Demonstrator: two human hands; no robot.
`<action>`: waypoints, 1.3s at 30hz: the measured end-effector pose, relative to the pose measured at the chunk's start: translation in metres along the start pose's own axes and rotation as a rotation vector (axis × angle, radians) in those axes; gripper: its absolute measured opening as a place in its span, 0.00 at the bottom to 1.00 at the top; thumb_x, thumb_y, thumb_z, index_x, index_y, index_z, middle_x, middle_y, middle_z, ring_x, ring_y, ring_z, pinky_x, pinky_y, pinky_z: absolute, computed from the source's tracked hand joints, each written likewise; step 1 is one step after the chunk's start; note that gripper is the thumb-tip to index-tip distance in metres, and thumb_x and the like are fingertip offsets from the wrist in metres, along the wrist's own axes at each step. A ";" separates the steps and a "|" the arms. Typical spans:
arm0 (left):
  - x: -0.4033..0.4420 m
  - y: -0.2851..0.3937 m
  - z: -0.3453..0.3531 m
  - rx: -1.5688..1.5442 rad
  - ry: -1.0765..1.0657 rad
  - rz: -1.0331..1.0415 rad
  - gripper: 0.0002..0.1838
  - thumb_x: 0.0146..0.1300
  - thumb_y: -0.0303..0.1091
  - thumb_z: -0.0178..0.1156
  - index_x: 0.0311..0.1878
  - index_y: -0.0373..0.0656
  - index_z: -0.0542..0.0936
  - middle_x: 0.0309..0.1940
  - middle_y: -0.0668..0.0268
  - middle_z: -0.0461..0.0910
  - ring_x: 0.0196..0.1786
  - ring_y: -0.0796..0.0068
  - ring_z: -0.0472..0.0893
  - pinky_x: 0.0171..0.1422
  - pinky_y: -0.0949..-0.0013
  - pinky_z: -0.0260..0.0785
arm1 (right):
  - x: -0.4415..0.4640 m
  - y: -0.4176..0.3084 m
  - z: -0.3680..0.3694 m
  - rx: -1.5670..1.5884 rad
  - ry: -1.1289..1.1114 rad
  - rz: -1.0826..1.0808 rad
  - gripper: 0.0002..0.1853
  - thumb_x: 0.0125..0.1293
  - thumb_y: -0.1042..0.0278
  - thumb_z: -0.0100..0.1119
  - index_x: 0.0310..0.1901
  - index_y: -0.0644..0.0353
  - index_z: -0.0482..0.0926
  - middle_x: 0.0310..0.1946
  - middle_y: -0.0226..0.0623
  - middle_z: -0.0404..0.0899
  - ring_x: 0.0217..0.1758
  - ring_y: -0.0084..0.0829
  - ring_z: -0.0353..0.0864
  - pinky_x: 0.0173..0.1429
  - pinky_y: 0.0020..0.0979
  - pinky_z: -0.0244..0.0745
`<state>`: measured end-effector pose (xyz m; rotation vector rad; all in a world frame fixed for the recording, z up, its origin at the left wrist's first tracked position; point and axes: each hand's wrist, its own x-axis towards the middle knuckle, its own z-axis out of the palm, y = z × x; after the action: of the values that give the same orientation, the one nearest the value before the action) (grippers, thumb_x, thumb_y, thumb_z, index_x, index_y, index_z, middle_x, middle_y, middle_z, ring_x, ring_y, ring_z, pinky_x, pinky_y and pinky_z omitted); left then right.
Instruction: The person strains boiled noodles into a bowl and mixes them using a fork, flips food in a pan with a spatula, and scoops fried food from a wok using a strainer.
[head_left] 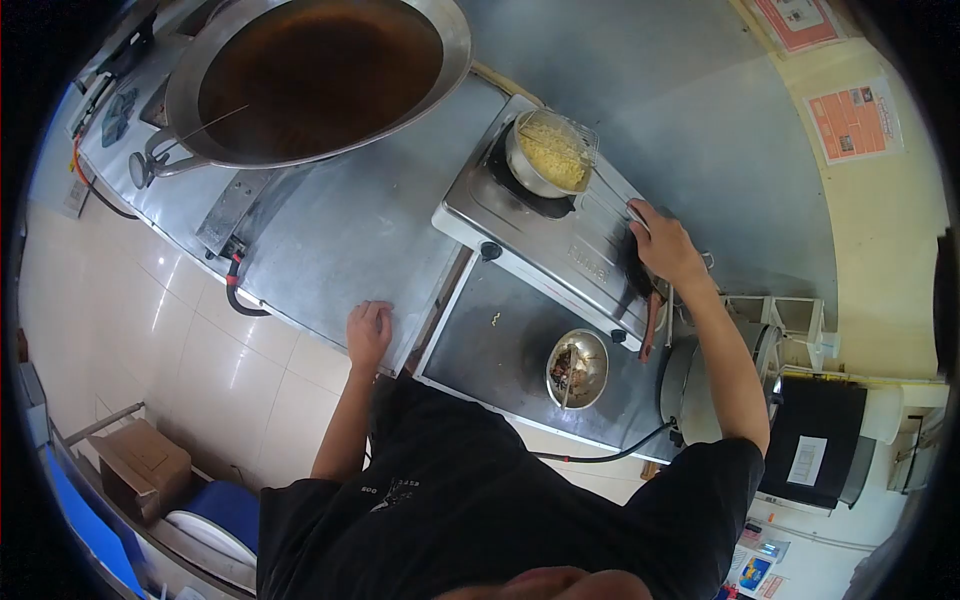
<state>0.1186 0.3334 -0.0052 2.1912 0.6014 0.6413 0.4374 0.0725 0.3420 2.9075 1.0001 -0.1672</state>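
Note:
My right hand (668,245) is closed around the thin metal handle of a wire strainer (592,140). Its mesh end reaches over a small steel pot (530,176) on the far burner of a two-burner gas stove (540,240). Pale yellow noodles (553,155) fill the pot. My left hand (370,335) rests at the front edge of the steel table (340,230), its fingers curled in and nothing visible in them. Below the stove, a steel bowl (598,385) holds dark brown bits and a utensil (569,375).
A large wok (185,95) of dark brown liquid stands at upper left. Beside the right forearm are a brown-handled dark pan (648,330) and a big round pot (685,385). A black hose (600,458) runs below the counter. A cardboard box (145,458) is at lower left.

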 end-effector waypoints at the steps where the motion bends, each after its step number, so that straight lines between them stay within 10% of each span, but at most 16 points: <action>1: -0.001 -0.001 0.001 0.004 -0.009 -0.007 0.04 0.57 0.26 0.58 0.35 0.45 0.79 0.30 0.62 0.77 0.36 0.58 0.77 0.43 0.57 0.66 | -0.002 -0.004 0.001 -0.035 -0.021 0.024 0.19 0.68 0.66 0.50 0.60 0.55 0.68 0.40 0.59 0.80 0.42 0.61 0.80 0.47 0.56 0.75; 7: -0.001 0.001 -0.002 0.003 -0.016 -0.015 0.05 0.57 0.25 0.58 0.36 0.44 0.79 0.31 0.62 0.77 0.37 0.57 0.77 0.44 0.57 0.66 | -0.011 -0.023 0.013 -0.481 0.034 -0.002 0.19 0.67 0.64 0.51 0.60 0.53 0.68 0.30 0.50 0.80 0.38 0.53 0.83 0.43 0.51 0.79; 13: -0.002 -0.002 -0.001 -0.003 -0.003 -0.011 0.05 0.56 0.25 0.58 0.36 0.45 0.79 0.31 0.62 0.77 0.37 0.57 0.77 0.44 0.57 0.66 | 0.021 -0.005 -0.015 -0.138 0.047 -0.236 0.11 0.66 0.66 0.51 0.42 0.63 0.77 0.29 0.52 0.80 0.34 0.50 0.83 0.38 0.46 0.77; 16: -0.002 -0.001 -0.003 -0.013 -0.019 -0.035 0.05 0.56 0.26 0.58 0.36 0.46 0.79 0.30 0.62 0.77 0.37 0.58 0.76 0.45 0.57 0.66 | 0.037 0.012 -0.045 0.119 -0.162 0.024 0.14 0.67 0.64 0.50 0.37 0.69 0.78 0.31 0.51 0.82 0.32 0.49 0.81 0.38 0.42 0.74; 22: 0.015 0.017 0.037 -0.224 -0.048 -0.163 0.07 0.61 0.32 0.58 0.40 0.44 0.82 0.34 0.60 0.82 0.38 0.55 0.82 0.44 0.57 0.73 | 0.012 0.039 -0.037 0.329 -0.100 0.179 0.18 0.68 0.62 0.51 0.49 0.69 0.78 0.35 0.53 0.82 0.35 0.54 0.80 0.43 0.41 0.73; 28: 0.071 0.063 0.161 -0.879 -0.371 -0.615 0.17 0.68 0.47 0.59 0.43 0.41 0.81 0.30 0.70 0.80 0.32 0.75 0.79 0.37 0.69 0.73 | -0.041 -0.008 -0.051 0.166 0.202 0.154 0.17 0.68 0.61 0.53 0.52 0.65 0.78 0.37 0.58 0.80 0.45 0.58 0.80 0.46 0.41 0.75; 39: 0.093 0.106 0.184 -1.356 -0.403 -1.271 0.18 0.67 0.48 0.61 0.40 0.41 0.75 0.29 0.68 0.77 0.31 0.71 0.79 0.34 0.68 0.74 | -0.074 -0.019 0.002 0.196 0.385 0.167 0.16 0.68 0.61 0.53 0.56 0.51 0.77 0.31 0.50 0.82 0.37 0.54 0.82 0.42 0.47 0.75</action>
<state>0.3240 0.2265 -0.0071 0.4000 0.8131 -0.1503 0.3677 0.0421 0.3486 3.2634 0.8116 0.3344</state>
